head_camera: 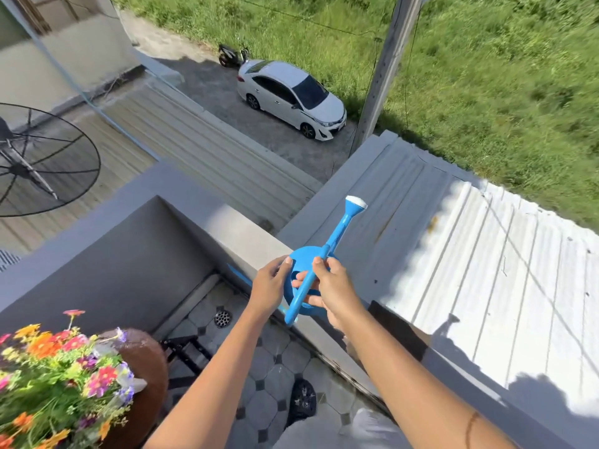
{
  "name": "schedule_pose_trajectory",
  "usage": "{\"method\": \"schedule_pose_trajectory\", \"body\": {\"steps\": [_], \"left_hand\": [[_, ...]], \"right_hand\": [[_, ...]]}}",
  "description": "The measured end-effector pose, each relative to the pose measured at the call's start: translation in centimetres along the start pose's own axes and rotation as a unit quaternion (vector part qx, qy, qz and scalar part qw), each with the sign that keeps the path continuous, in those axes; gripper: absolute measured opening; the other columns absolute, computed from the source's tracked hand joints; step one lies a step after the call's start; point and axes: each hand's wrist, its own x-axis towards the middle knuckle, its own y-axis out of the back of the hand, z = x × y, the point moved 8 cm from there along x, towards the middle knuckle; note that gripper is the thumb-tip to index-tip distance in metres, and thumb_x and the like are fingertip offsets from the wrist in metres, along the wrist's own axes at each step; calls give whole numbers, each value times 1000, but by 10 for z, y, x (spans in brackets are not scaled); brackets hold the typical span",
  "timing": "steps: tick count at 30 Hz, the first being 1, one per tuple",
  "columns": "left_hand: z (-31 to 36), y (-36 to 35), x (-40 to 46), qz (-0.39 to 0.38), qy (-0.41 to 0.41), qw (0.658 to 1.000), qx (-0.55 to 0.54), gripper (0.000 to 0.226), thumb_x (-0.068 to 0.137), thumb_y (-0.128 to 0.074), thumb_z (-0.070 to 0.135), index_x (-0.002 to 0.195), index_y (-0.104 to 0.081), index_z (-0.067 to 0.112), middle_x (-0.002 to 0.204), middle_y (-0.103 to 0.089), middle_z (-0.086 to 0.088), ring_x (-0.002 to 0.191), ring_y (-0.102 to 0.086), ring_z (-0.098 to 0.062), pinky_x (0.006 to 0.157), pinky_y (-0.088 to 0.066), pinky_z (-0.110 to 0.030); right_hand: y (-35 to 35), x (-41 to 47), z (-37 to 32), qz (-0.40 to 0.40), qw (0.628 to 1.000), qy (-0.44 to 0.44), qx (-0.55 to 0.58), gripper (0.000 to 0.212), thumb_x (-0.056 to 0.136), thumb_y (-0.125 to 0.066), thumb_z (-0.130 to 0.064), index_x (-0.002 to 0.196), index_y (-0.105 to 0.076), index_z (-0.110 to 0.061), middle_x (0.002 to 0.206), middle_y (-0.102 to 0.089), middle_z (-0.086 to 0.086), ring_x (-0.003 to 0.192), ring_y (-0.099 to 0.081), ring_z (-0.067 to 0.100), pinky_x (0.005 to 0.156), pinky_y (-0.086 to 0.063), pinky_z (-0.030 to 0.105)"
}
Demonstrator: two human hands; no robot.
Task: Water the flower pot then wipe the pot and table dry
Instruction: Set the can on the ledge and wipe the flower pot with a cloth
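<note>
- The blue watering can (299,264) is up at the balcony's grey parapet wall (227,228), held in both hands over its top edge.
- Its long spout (337,231) runs on a slant, from low and near the person up and away to the right; the white-faced rose (356,201) at the tip points outward over the corrugated metal roof (470,254) beyond the wall.
- The can's long axis follows that same slanted line, with the lower end of the blue tube sticking out below the hands, toward the tiled floor (278,358).
- The left hand (269,283) is curled against the round body of the can, thumb up on its rim, fingers wrapped at the side.
- The right hand (330,286) pinches the spout tube between thumb and fingers, just where it meets the body; the other fingers reach underneath the can.
- The flower pot (146,367), brown and full of orange, pink and yellow blooms (55,367), sits well apart from the can, down at the lower left.
- A round floor drain (223,318) lies in the tiles below the hands.
- Far below, a white car (291,95) is parked beside a pole (382,76) and a grassy field (486,76); a mesh satellite dish (39,160) stands on the roof to the left.
</note>
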Motion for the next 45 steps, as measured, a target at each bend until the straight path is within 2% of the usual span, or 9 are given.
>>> {"method": "schedule_pose_trajectory", "body": {"steps": [8,12,15,23,28,33,37,40,45], "left_hand": [[0,3,8,20,4,1000,19,42,98,-43,43,85,-66,11,72,-63,-1,68,-53,-15,71,-47,-38],[20,14,-16,70,11,996,56,38,100,-43,37,111,-65,8,99,-66,2,91,-59,-12,73,-45,-16],[53,20,-46,123,-70,986,87,41,98,-47,41,122,-60,11,118,-66,0,110,-59,-14,91,-46,-28],[98,-58,-126,52,-247,962,106,16,94,-57,25,103,-61,14,97,-64,7,83,-55,-10,71,-38,-7],[28,-117,-124,-37,-107,984,135,24,91,-61,28,106,-62,9,92,-64,1,88,-61,-20,77,-43,-26],[-48,-160,-112,-56,36,982,178,43,89,-63,28,120,-53,0,115,-61,-17,109,-57,-33,87,-42,-33],[-91,-175,-103,18,184,977,102,56,82,-73,33,116,-52,-7,115,-61,-21,113,-58,-36,94,-47,-43],[-122,-198,-112,1,326,941,-89,60,79,-77,35,120,-55,-3,108,-61,-12,100,-61,-28,79,-54,-41],[-141,-219,-111,3,340,921,-190,27,84,-73,19,100,-58,4,97,-68,-17,83,-66,-29,59,-49,-33]], "right_hand": [[-6,-7,-2,30,998,-6,47,29,102,-43,-33,118,-53,-10,94,-68,14,79,-73,24,58,-60,32],[10,-24,5,67,998,-8,2,39,100,-44,-40,116,-57,-7,101,-69,15,88,-71,25,69,-62,42],[32,-48,16,116,993,14,-12,34,101,-42,-39,112,-56,-10,97,-66,9,83,-69,20,66,-61,39],[106,-115,58,212,973,94,7,10,96,-53,-14,99,-62,-11,84,-64,7,60,-58,15,43,-44,24],[151,-127,79,230,969,90,-21,16,94,-49,-4,87,-60,-13,78,-59,4,57,-52,14,43,-42,23],[196,-110,87,256,958,84,-101,17,93,-50,-5,93,-65,-12,83,-62,3,57,-54,13,42,-42,23],[218,-81,81,251,935,102,-230,21,91,-52,-3,96,-69,-14,95,-70,2,78,-64,14,74,-57,35],[222,-52,75,209,917,107,-324,24,91,-56,-4,111,-66,-15,112,-67,2,98,-61,14,93,-51,32],[218,-1,78,127,853,69,-501,60,89,-63,-24,144,-39,-23,143,-48,0,133,-40,25,109,-36,46]]}}
